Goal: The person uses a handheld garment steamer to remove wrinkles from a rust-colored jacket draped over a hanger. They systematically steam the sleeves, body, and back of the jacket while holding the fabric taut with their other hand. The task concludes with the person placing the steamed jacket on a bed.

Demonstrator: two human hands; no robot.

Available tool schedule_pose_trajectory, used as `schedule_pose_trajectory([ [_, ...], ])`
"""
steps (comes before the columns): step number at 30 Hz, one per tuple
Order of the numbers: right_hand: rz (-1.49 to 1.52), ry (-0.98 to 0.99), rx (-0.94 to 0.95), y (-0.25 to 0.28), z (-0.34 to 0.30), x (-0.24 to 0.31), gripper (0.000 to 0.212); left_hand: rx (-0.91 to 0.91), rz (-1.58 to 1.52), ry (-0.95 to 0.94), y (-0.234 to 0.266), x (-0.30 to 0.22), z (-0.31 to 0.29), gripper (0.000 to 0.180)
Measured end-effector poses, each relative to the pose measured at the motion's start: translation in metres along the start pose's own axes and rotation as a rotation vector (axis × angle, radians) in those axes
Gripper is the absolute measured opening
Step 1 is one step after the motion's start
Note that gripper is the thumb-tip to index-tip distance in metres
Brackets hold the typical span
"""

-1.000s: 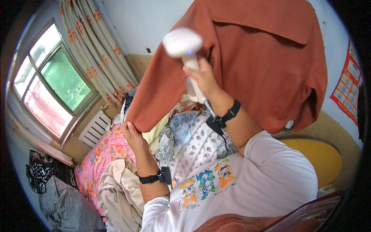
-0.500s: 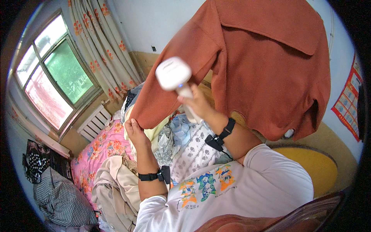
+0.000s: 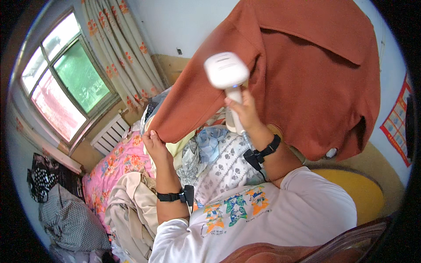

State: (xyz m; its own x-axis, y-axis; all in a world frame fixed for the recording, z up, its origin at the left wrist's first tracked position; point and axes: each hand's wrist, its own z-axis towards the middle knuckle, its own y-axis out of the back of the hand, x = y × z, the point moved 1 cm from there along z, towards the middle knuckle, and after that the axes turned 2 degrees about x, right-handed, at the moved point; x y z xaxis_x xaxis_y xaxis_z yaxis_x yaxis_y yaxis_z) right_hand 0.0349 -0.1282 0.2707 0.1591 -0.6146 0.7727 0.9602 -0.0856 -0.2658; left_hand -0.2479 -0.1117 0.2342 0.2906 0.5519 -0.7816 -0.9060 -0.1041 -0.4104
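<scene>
A rust-brown coat (image 3: 315,96) hangs in front of me, one sleeve stretched out toward the lower left. My left hand (image 3: 157,147) pinches the cuff end of that sleeve and holds it taut. In my right hand (image 3: 246,111) is a white handheld garment steamer (image 3: 226,70), gripped round its handle with a small blue light showing below the head. The steamer's head is over the upper part of the sleeve; whether it touches the cloth I cannot tell. A cord runs down from the handle beside my right wrist.
Behind the sleeve lies a bed with a pink floral cover (image 3: 127,160) and heaped clothes, among them a beige garment (image 3: 131,201). A window (image 3: 66,79), a patterned curtain (image 3: 123,52) and a white radiator (image 3: 109,133) are at left. A yellow rounded board (image 3: 355,188) stands at right.
My right hand has moved the steamer up and to the right along the sleeve, toward the shoulder. The left hand keeps its hold on the cuff.
</scene>
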Motion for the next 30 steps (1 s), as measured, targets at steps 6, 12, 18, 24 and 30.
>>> schedule_pose_trajectory([
  [6, -0.034, -0.03, -0.103, 0.018, -0.008, -0.003, 0.031, -0.008, 0.019, 0.055, -0.003, 0.006, 0.002, 0.018],
  [12, -0.127, -0.071, 0.079, 0.004, -0.03, -0.029, 0.035, -0.023, -0.026, 0.036, -0.009, 0.006, 0.006, 0.018],
  [18, -0.085, -0.052, 0.037, 0.01, -0.026, -0.028, 0.035, -0.024, -0.036, 0.02, -0.012, 0.01, 0.007, 0.018],
  [24, -0.033, 0.048, -0.135, 0.034, -0.003, -0.016, 0.027, -0.029, 0.043, 0.021, -0.01, 0.009, 0.006, 0.015],
  [30, -0.046, 0.043, -0.126, 0.048, 0.001, -0.011, 0.03, -0.077, -0.05, 0.001, -0.013, 0.016, 0.01, 0.011],
])
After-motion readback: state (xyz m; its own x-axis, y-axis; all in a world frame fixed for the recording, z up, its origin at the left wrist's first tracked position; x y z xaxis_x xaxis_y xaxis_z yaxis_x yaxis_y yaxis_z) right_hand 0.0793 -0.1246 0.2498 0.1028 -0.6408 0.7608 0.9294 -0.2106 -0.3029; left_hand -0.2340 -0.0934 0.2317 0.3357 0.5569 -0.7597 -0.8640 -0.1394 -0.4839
